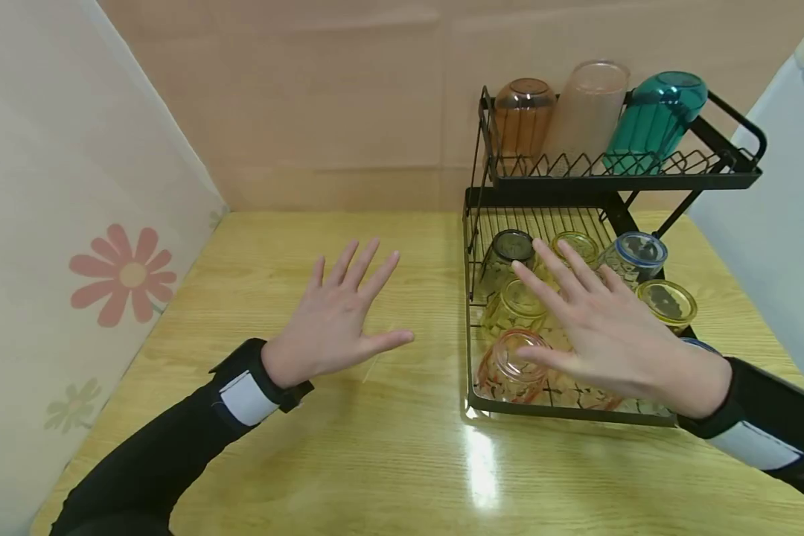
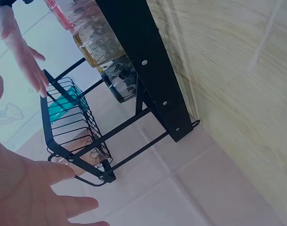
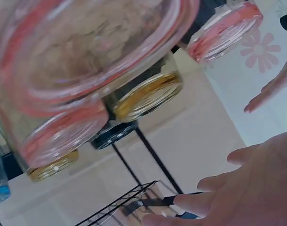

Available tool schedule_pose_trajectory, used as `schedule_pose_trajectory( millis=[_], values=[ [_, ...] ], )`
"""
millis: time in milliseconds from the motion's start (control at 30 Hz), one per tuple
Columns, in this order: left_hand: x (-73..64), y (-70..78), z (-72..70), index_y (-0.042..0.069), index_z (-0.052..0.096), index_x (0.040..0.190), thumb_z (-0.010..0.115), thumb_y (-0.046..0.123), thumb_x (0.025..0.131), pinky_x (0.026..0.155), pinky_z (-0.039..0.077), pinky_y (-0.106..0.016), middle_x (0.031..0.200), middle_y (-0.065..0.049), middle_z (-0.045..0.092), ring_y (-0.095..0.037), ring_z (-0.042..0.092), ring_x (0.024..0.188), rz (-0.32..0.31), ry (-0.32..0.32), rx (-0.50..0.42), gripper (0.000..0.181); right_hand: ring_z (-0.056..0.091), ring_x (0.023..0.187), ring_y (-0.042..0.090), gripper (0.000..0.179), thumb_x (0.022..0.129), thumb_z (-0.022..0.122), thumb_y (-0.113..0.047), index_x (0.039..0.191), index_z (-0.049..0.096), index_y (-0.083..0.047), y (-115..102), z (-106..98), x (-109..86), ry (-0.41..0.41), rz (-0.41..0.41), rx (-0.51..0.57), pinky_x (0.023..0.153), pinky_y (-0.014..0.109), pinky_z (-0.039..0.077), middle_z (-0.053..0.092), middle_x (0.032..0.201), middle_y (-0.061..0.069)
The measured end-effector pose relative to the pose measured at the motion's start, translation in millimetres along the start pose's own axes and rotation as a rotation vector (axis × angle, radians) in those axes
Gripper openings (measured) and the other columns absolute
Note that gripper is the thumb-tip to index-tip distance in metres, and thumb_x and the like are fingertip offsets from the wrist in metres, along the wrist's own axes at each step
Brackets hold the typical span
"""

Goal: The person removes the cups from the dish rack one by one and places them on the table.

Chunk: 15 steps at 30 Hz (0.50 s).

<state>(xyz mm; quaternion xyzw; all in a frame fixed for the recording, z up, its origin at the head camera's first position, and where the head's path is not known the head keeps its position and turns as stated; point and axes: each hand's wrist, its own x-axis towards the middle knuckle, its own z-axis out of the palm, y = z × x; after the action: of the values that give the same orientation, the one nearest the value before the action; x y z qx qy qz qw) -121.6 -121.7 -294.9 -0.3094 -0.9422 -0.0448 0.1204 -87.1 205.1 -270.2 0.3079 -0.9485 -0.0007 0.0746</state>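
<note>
Left hand (image 1: pixel 335 320) hovers above a wood-grain table (image 1: pixel 362 461); right hand (image 1: pixel 606 324), over glasses (image 1: pixel 513 368) in a two-tier rack (image 1: pixel 569 414); both empty, fingers splayed.

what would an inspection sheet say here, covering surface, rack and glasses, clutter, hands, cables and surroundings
Surface: light wood-grain table, with glare near the rack's front.
Rack and glasses: black two-tier rack; upper tier holds brown glass, clear glass and teal glass; lower-tier glasses have dark, yellow, pink and blue rims, some partly hidden.
Clutter: nothing seen.
Hands: left hand spread above the table; right hand spread over the lower tier; neither holds anything.
Cables: nothing seen.
Surroundings: tan backdrop behind, flower-patterned panel left, pale panel right.
</note>
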Motion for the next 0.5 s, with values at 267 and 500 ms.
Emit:
schedule_pose_trajectory(
  millis=[267, 500],
  values=[
    [-1.7, 4.4, 11.7, 0.025, 0.003, 0.147, 0.025, 0.079, 0.079, 0.099, 0.01, -0.061, 0.152, -0.005, -0.002, -0.028, 0.001, 0.136, -0.007, -0.022, -0.062, 0.089, 0.004, 0.136, 0.029, 0.087, 0.081, 0.041, -0.069, 0.147, 0.006, -0.024, -21, 16, 3.9, 0.028, -0.121, 0.026, 0.092, 0.063, 0.026, -0.002, 0.152, 0.006],
    [3.2, 18.2, 29.6, 0.026, 0.001, 0.146, 0.026, 0.079, 0.078, 0.099, 0.009, -0.061, 0.152, -0.006, -0.001, -0.031, 0.004, 0.136, 0.013, -0.052, -0.128, 0.09, 0.028, 0.128, 0.032, 0.079, 0.085, 0.033, -0.069, 0.147, 0.012, -0.025, -36, 33, -2.2, -0.032, -0.13, 0.063, 0.09, 0.05, 0.037, 0.025, 0.144, 0.013]
  ],
)
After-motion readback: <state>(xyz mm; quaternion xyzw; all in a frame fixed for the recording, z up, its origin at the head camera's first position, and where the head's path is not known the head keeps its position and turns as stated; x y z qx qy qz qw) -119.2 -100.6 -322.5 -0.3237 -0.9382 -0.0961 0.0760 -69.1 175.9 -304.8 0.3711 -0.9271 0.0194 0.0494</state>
